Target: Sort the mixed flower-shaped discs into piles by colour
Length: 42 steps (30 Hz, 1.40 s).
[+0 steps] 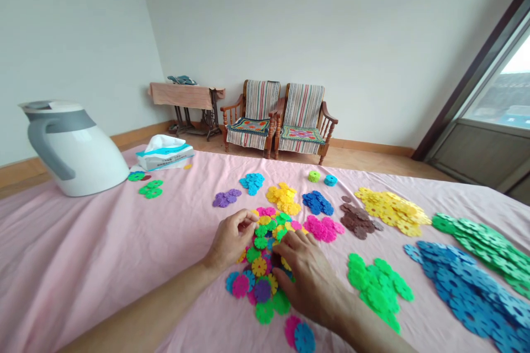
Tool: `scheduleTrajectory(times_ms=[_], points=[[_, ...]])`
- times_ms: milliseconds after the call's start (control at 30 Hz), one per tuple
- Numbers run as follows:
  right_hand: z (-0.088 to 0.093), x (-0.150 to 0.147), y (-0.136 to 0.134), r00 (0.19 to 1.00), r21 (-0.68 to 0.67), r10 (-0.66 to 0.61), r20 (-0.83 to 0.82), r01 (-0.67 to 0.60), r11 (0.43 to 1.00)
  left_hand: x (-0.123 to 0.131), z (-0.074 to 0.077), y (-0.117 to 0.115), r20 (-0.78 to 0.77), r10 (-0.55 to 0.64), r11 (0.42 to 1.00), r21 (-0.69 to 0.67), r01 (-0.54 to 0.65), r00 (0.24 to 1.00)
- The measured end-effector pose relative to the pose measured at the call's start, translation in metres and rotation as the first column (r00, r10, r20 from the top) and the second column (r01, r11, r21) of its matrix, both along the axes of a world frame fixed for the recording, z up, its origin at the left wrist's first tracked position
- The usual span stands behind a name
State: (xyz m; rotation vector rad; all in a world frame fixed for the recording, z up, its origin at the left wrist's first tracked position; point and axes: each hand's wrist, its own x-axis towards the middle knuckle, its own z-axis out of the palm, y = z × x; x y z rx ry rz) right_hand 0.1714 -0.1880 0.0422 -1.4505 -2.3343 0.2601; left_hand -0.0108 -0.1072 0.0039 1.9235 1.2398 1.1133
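A mixed pile of plastic snowflake discs [259,266] in green, yellow, pink, purple and blue lies in front of me on the pink cloth. My left hand [232,238] is at the pile's left edge, thumb and fingertips pinched together. What it holds, if anything, is too small to make out. Over the right side of the pile is my right hand [305,271], palm down, fingers bent onto the discs and thumb apart from them. Part of the pile is hidden beneath it. Nearer to me lie a pink disc and a blue disc [305,337], overlapping.
Sorted by colour, heaps of pink [323,228], brown [356,220], yellow [391,210], bright green [379,287] and blue discs [467,287] spread rightward. Purple discs [227,198] lie beyond my left hand. A white jug [89,154] and a tissue pack [165,155] stand at left.
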Motion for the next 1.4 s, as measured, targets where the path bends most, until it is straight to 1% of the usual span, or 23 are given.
scheduleTrajectory(times_ms=[100, 200, 267, 433, 533, 700, 767, 867, 967, 1033, 1067, 1133, 1167, 1200, 1333, 1400], points=[[-0.001, -0.001, -0.004, 0.999, -0.033, 0.016, -0.043, -0.018, 0.999, 0.000, -0.002, 0.001, 0.001, 0.000, 1.000, -0.006, 0.000, 1.000], [-0.001, 0.000, -0.006, 0.997, -0.043, -0.021, -0.070, 0.018, 0.999, 0.000, -0.002, 0.002, 0.008, -0.004, 1.000, -0.005, 0.005, 1.000], [-0.001, 0.001, -0.007, 0.997, -0.037, -0.039, -0.072, 0.036, 0.999, -0.001, -0.002, 0.002, 0.012, -0.005, 1.000, -0.004, 0.005, 1.000], [0.001, 0.002, -0.007, 0.998, -0.030, -0.014, -0.062, 0.012, 0.999, -0.001, -0.001, 0.001, 0.004, 0.002, 1.000, -0.014, -0.002, 1.000], [-0.003, -0.001, -0.005, 0.999, 0.007, -0.006, -0.040, 0.006, 1.000, 0.000, -0.001, 0.001, 0.011, -0.011, 1.000, -0.010, 0.012, 1.000], [-0.016, -0.006, -0.002, 1.000, 0.122, 0.020, -0.008, -0.019, 0.992, -0.001, 0.000, 0.001, -0.001, -0.021, 1.000, -0.012, 0.021, 1.000], [-0.018, -0.006, -0.003, 0.999, 0.149, -0.004, -0.048, 0.011, 0.989, -0.001, 0.001, 0.001, -0.011, -0.020, 1.000, -0.019, 0.020, 1.000], [-0.014, -0.001, -0.001, 0.983, 0.163, -0.054, -0.176, 0.084, 0.983, -0.002, 0.002, 0.002, -0.018, -0.023, 0.999, -0.034, 0.023, 1.000], [-0.010, 0.017, 0.011, 0.949, 0.191, -0.115, -0.294, 0.176, 0.966, -0.003, 0.002, 0.003, -0.027, -0.012, 0.999, -0.047, 0.011, 1.000], [-0.011, 0.036, 0.024, 0.919, 0.205, -0.205, -0.337, 0.284, 0.937, -0.003, 0.001, 0.004, -0.026, -0.011, 0.999, -0.046, 0.009, 1.000], [-0.012, 0.048, 0.031, 0.894, 0.203, -0.277, -0.351, 0.361, 0.910, -0.003, 0.001, 0.005, -0.022, -0.016, 0.999, -0.044, 0.015, 1.000], [-0.014, 0.075, 0.045, 0.826, 0.157, -0.433, -0.360, 0.512, 0.845, -0.003, 0.000, 0.005, -0.014, -0.023, 0.999, -0.040, 0.023, 1.000], [-0.014, 0.088, 0.050, 0.773, 0.125, -0.515, -0.370, 0.591, 0.797, -0.002, 0.000, 0.005, -0.012, -0.026, 0.999, -0.039, 0.026, 1.000], [-0.015, 0.101, 0.055, 0.735, 0.112, -0.561, -0.380, 0.639, 0.761, -0.002, 0.001, 0.005, -0.011, -0.027, 0.999, -0.041, 0.026, 1.000], [-0.017, 0.143, 0.065, 0.625, 0.049, -0.687, -0.371, 0.751, 0.658, -0.002, 0.001, 0.003, -0.004, -0.020, 0.999, -0.049, 0.019, 1.000], [-0.020, 0.157, 0.066, 0.591, 0.027, -0.730, -0.342, 0.783, 0.621, -0.001, 0.002, 0.003, 0.001, -0.017, 0.999, -0.048, 0.017, 1.000]])
